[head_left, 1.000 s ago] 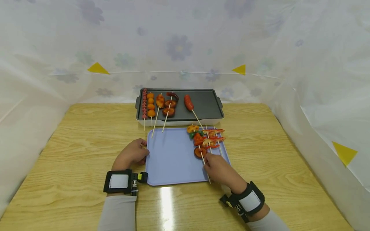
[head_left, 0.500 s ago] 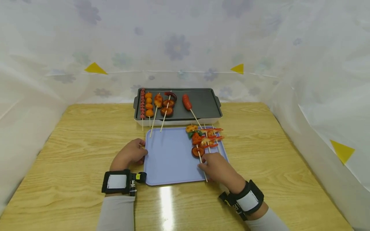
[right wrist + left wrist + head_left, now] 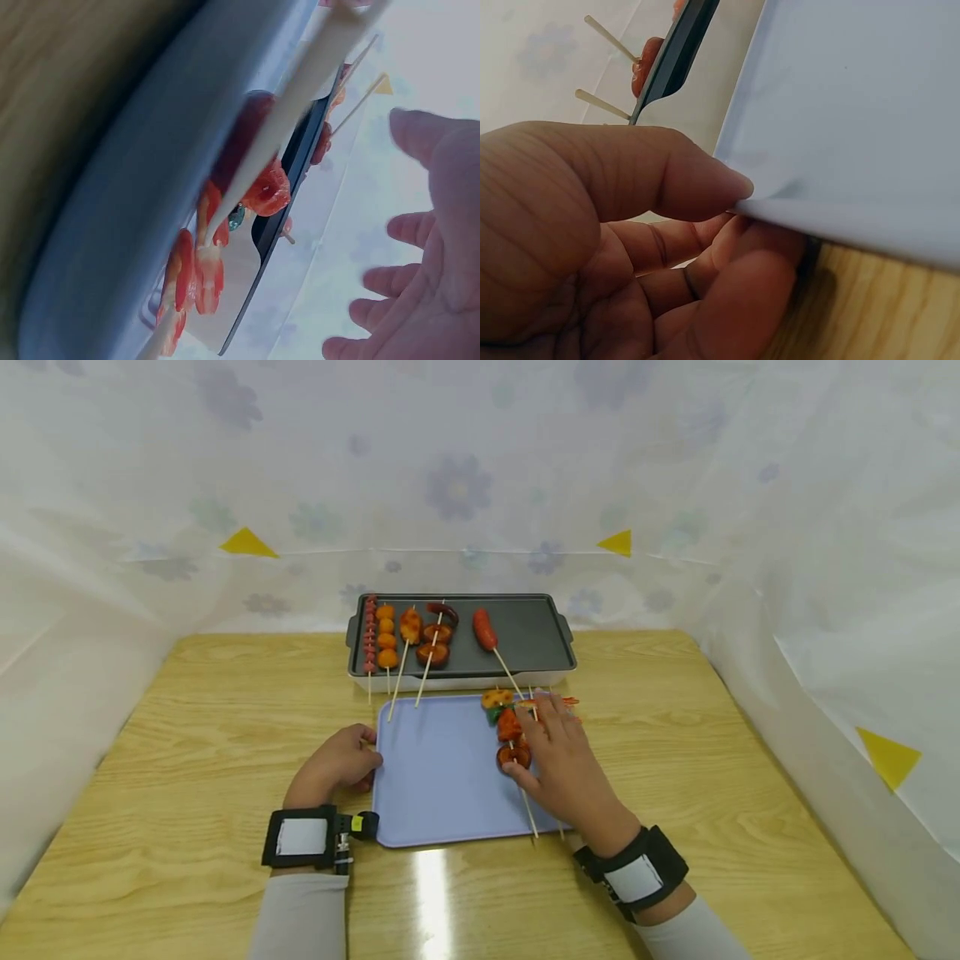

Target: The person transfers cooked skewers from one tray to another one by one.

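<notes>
My left hand (image 3: 341, 762) pinches the left rim of the lavender tray (image 3: 431, 777). In the left wrist view its thumb lies on top of the rim, with fingers underneath. Above the tray's right side my right hand (image 3: 562, 764) is spread, holding nothing; the right wrist view shows its fingers apart from the food. Below it lies a mixed skewer with a mushroom slice (image 3: 513, 757), an orange-red chunk (image 3: 509, 725), green pepper and a yellow piece (image 3: 497, 698). Shrimp skewers (image 3: 208, 259) lie beside it, mostly hidden by the hand in the head view.
Behind the tray stands a black grill plate (image 3: 528, 631) on a white base. It bears a sausage skewer (image 3: 484, 628), a mushroom skewer (image 3: 433, 654), a chicken-like skewer (image 3: 410, 625), an orange-ball skewer (image 3: 386, 639) and a thin pink skewer (image 3: 370, 635). Several sticks overhang its front edge.
My right hand has let go of the mixed skewer's stick, opened, and moved up and forward over the food. The skewer stays on the tray. The left hand keeps its hold.
</notes>
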Available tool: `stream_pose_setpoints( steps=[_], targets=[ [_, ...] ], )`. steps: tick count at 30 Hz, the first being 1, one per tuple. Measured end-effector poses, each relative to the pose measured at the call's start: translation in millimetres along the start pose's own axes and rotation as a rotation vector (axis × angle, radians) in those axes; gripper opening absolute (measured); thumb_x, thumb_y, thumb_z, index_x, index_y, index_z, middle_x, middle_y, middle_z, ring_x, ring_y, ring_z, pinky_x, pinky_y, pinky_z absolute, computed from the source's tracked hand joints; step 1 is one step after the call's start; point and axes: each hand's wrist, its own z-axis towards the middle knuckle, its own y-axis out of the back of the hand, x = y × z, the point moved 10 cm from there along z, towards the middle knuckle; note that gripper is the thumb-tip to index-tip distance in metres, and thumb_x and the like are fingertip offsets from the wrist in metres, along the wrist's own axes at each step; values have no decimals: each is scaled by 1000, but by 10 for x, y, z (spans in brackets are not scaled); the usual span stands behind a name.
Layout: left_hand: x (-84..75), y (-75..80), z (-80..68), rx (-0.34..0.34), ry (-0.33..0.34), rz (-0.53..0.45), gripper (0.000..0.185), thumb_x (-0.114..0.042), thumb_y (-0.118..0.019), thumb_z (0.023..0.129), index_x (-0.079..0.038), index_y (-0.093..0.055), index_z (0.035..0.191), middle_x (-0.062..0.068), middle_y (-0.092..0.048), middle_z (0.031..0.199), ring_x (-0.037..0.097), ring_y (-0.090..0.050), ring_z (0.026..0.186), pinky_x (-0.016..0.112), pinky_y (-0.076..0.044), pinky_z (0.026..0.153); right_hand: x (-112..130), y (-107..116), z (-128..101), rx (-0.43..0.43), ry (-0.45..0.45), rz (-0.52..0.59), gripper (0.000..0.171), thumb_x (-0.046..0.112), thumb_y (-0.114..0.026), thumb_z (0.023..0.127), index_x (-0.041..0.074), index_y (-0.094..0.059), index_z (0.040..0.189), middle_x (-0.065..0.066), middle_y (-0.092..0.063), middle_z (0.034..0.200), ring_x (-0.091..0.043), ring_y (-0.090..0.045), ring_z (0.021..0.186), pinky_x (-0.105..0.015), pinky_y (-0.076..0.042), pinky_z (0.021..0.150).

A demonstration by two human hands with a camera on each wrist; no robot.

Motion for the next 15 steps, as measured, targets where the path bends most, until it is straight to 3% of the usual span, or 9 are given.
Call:
stream_pose_setpoints(
  steps=[2, 5, 15],
  targets=[
    [-5, 12, -12, 0, -6, -1, 37, -2, -55, 91, 6, -45, 125, 15, -58, 85, 21, -59, 65, 32, -54, 58, -12, -26, 4, 15, -12, -17, 85, 44, -72, 88, 6, -33, 153, -23, -12, 162, -42, -12, 148, -66, -24, 110],
    [-7, 12, -14, 1, -19, -6, 37, -2, -55, 90, 7, -45, 125, 15, -58, 84, 21, -59, 64, 32, -54, 58, -30, -25, 28, 14, -28, -33, 89, 45, -71, 89, 7, -26, 156, -21, 0, 163, -41, -6, 149, -67, -20, 111],
    [1, -9, -1, -8, -18, -19, 38, -1, -55, 89, 7, -46, 125, 14, -58, 82, 21, -58, 64, 31, -53, 58, -144, 89, 292, 55, -99, -64, 90, 45, -64, 94, 8, -14, 159, -24, 9, 162, -44, 0, 148, -68, -19, 110]
  ],
)
